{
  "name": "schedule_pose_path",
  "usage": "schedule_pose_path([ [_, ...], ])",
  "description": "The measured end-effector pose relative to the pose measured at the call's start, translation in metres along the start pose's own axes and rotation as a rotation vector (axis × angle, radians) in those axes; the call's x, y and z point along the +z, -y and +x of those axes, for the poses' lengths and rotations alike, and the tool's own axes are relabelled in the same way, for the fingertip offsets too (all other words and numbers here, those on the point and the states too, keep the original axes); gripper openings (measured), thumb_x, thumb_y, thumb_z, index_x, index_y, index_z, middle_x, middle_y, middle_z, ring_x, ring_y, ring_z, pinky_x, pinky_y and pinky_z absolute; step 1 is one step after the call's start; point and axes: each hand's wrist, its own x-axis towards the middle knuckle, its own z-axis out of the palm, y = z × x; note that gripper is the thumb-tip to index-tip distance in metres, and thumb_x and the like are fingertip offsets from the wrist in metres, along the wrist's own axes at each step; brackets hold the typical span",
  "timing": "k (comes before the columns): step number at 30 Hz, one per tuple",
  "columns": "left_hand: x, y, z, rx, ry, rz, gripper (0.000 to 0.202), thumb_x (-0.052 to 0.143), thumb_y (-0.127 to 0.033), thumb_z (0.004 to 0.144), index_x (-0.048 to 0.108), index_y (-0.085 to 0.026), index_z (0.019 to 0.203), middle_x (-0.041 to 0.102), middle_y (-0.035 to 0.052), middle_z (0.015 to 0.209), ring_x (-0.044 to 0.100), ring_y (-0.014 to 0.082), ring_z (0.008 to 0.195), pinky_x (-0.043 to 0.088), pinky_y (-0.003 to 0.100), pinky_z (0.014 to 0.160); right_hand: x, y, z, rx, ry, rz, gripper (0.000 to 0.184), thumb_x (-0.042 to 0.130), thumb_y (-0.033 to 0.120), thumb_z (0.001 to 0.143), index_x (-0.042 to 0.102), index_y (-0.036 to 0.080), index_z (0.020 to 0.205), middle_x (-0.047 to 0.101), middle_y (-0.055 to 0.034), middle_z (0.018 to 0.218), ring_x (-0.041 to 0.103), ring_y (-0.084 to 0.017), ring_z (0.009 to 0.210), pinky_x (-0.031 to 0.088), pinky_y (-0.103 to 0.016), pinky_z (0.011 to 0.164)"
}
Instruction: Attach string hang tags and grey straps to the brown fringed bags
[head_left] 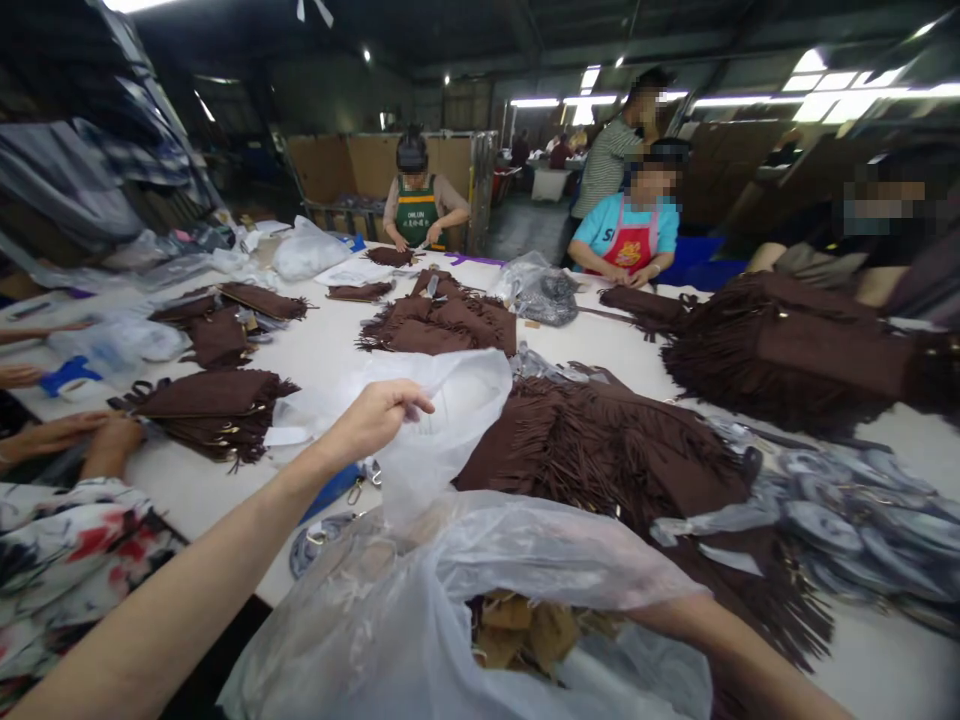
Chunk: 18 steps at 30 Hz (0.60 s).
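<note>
A large translucent plastic bag (352, 620) fills the foreground, its mouth gaping toward me. Inside lie several tan paper tags with strings (525, 630). My left hand (386, 412) reaches out over the table, fingers curled closed on a raised flap of the clear plastic. My right arm comes in from the lower right; my right hand (637, 570) is behind or under the bag's rim, showing only faintly through the plastic, its fingers hidden. Just beyond the bag lies a pile of dark brown fringed bags (600, 450).
More brown fringed bags lie at the right (817, 350) and centre (450, 315) of the white table (600, 355). Plastic-wrapped coiled straps (855, 520) are heaped at right. A co-worker's hands (105, 440) are close on my left. Other people stand across the table.
</note>
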Motion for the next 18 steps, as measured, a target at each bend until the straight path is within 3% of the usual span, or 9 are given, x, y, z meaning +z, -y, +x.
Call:
schedule_pose_path([
  [3, 0.036, -0.016, 0.028, 0.055, -0.032, -0.014, 0.042, 0.039, 0.002, 0.067, 0.074, -0.013, 0.084, 0.070, 0.0035, 0.081, 0.064, 0.0133, 0.074, 0.053, 0.027, 0.079, -0.012, 0.011, -0.018, 0.055, 0.012, 0.049, 0.044, 0.066, 0.041, 0.082, 0.069, 0.020, 0.120, 0.067, -0.0117, 0.123, 0.058, -0.032, 0.117, 0.038, -0.046, 0.109],
  [6, 0.071, -0.047, 0.044, 0.177, -0.082, -0.021, 0.029, 0.051, -0.003, 0.074, 0.073, -0.012, 0.090, 0.069, 0.0064, 0.089, 0.064, 0.0178, 0.087, 0.052, 0.031, 0.086, -0.020, 0.016, -0.030, 0.205, 0.046, 0.233, 0.053, 0.072, 0.035, 0.075, 0.064, 0.018, 0.125, 0.070, -0.0087, 0.116, 0.063, -0.029, 0.104, 0.047, -0.041, 0.099],
  [9, 0.096, -0.065, 0.049, 0.298, -0.047, -0.031, 0.041, 0.052, 0.000, 0.071, 0.069, -0.011, 0.107, 0.067, 0.0098, 0.105, 0.064, 0.0204, 0.098, 0.052, 0.032, 0.091, -0.024, 0.011, -0.043, 0.413, 0.006, 0.396, 0.065, 0.077, 0.027, 0.063, 0.062, 0.018, 0.126, 0.073, -0.0026, 0.095, 0.066, -0.023, 0.087, 0.053, -0.031, 0.079],
  [13, 0.115, -0.049, 0.052, 0.342, 0.027, -0.005, 0.069, 0.041, 0.008, 0.064, 0.061, -0.013, 0.127, 0.061, 0.0113, 0.129, 0.058, 0.0214, 0.120, 0.047, 0.032, 0.104, -0.030, 0.010, -0.060, 0.547, -0.035, 0.583, 0.067, 0.074, 0.016, 0.052, 0.066, 0.020, 0.118, 0.071, 0.0025, 0.082, 0.065, -0.018, 0.079, 0.049, -0.021, 0.068],
  [18, 0.123, -0.019, 0.051, 0.358, 0.134, 0.068, 0.082, 0.040, 0.009, 0.063, 0.046, -0.014, 0.142, 0.046, 0.0122, 0.147, 0.043, 0.0209, 0.137, 0.035, 0.035, 0.115, -0.044, 0.030, -0.073, 0.551, -0.046, 0.752, 0.070, 0.073, 0.010, 0.047, 0.067, 0.020, 0.117, 0.072, 0.0020, 0.081, 0.067, -0.021, 0.084, 0.049, -0.026, 0.080],
])
